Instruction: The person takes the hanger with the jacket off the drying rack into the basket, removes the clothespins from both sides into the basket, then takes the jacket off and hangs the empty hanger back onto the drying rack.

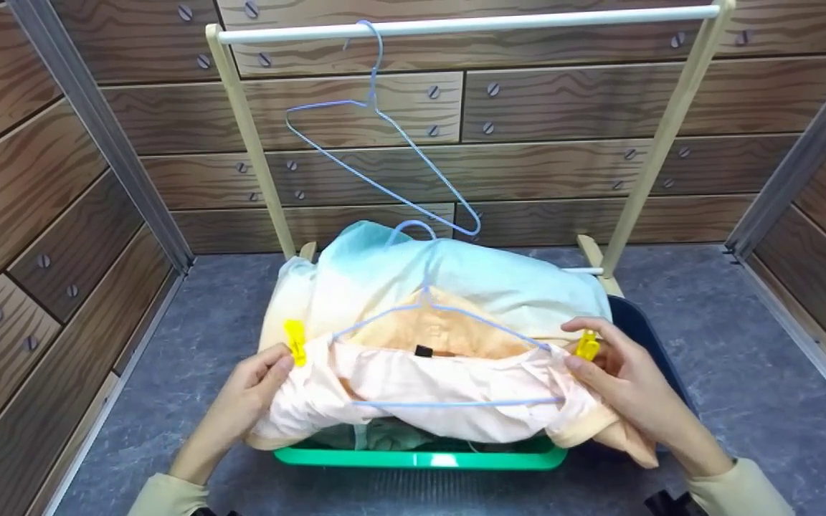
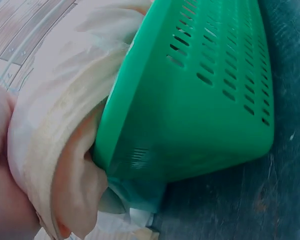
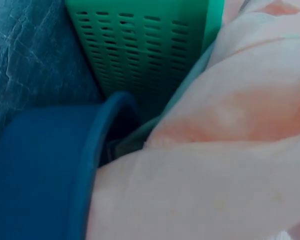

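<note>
In the head view, a pale peach shirt (image 1: 449, 380) with a light blue lower part lies over a green basket (image 1: 420, 459). A blue wire hanger (image 1: 485, 315) is inside its neck opening, with the lower bar across the front. One yellow clothespin (image 1: 295, 342) stands at the shirt's left shoulder; my left hand (image 1: 252, 383) pinches the cloth beside it. At the opposite shoulder, my right hand (image 1: 624, 376) has its thumb and forefinger around a second yellow clothespin (image 1: 588, 345). The wrist views show cloth draped over the basket rim, with the fingertips mostly hidden.
Behind the basket stands a rack with a white rail (image 1: 470, 25) and wooden posts. Another blue wire hanger (image 1: 413, 165) hangs from the rail, left of the middle. A dark blue tub (image 3: 45, 165) stands close beside the basket on the right. Wood-patterned walls enclose the grey floor.
</note>
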`<state>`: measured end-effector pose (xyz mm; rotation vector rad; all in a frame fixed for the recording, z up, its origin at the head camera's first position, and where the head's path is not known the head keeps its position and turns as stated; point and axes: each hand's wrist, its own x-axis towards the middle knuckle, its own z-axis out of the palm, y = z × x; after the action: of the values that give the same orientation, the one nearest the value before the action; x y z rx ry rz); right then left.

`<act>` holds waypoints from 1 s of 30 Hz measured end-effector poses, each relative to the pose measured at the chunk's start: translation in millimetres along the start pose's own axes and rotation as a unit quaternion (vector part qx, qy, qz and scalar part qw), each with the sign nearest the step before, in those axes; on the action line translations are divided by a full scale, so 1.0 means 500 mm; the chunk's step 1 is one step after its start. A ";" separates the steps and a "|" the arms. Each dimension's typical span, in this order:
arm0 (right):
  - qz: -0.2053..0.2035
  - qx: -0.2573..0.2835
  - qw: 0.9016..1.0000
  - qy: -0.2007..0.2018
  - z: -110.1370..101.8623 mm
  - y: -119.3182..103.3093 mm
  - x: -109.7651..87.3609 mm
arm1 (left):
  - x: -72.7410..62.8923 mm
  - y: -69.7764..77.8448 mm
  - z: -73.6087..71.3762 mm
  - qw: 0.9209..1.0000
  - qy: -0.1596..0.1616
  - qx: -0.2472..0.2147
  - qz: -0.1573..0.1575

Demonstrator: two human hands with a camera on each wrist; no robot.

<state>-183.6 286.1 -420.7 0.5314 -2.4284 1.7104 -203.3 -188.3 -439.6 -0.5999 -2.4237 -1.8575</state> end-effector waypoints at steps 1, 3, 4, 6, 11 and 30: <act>-0.002 0.000 1.000 0.000 -0.002 -0.001 -0.001 | -0.001 0.000 0.000 1.000 0.016 -0.004 0.007; -0.002 -0.003 1.000 0.001 -0.008 -0.002 -0.001 | -0.001 -0.003 0.001 0.999 0.045 -0.011 0.023; -0.002 -0.013 1.000 0.002 -0.011 -0.003 -0.001 | -0.002 -0.004 0.000 0.998 0.056 -0.013 0.031; -0.003 -0.034 0.999 0.005 -0.018 -0.006 -0.001 | -0.001 -0.005 -0.001 0.996 0.071 -0.016 0.048; 0.001 -0.070 0.998 -0.001 -0.046 -0.029 0.001 | 0.002 -0.002 -0.008 0.990 0.093 -0.002 0.107; -0.007 -0.033 0.999 -0.033 -0.087 -0.113 0.036 | 0.000 0.002 -0.020 0.976 0.130 0.020 0.173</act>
<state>-184.6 306.1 -349.9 0.6034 -2.5113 1.6250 -205.3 -197.7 -435.9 -0.6757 -2.0354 -1.6272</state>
